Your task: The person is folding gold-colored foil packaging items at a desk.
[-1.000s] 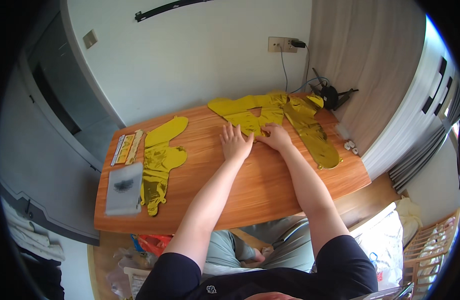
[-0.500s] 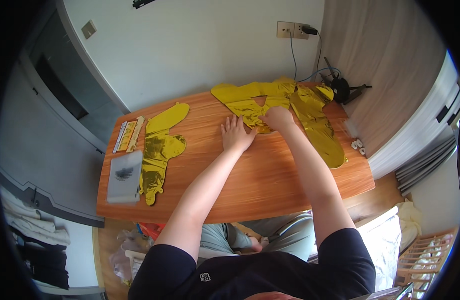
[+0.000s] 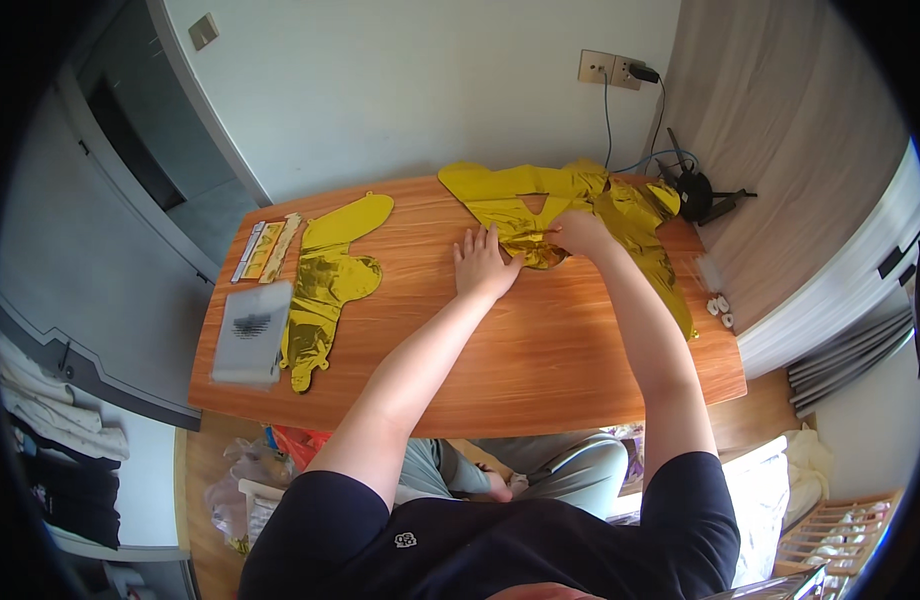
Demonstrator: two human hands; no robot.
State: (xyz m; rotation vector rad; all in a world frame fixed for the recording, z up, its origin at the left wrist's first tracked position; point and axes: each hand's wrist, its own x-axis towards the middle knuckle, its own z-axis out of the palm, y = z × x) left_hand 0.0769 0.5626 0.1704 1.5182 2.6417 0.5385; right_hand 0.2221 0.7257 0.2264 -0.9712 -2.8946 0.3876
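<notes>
A flat, uninflated gold foil balloon (image 3: 495, 212) with a cut-out in its middle lies toward the far side of the wooden table. My left hand (image 3: 487, 266) rests on the table with fingers spread, their tips at the balloon's near left edge. Curled fingers of my right hand (image 3: 583, 233) grip the crumpled near part of the same balloon; the fingertips are partly hidden. Beyond my right forearm lies another gold foil balloon (image 3: 635, 235), partly covered by that arm. A third gold foil balloon (image 3: 325, 290) lies flat on the left side, away from both hands.
A clear plastic sleeve (image 3: 250, 340) and several small strips (image 3: 267, 250) lie at the table's left. A black router (image 3: 695, 195) with cables stands at the far right corner, near small white rolls (image 3: 720, 308). A wall (image 3: 420, 90) bounds the far side.
The whole view has shifted slightly. My right hand has moved a little to the right with the foil, and its forearm covers more of the right balloon. My left hand stays spread.
</notes>
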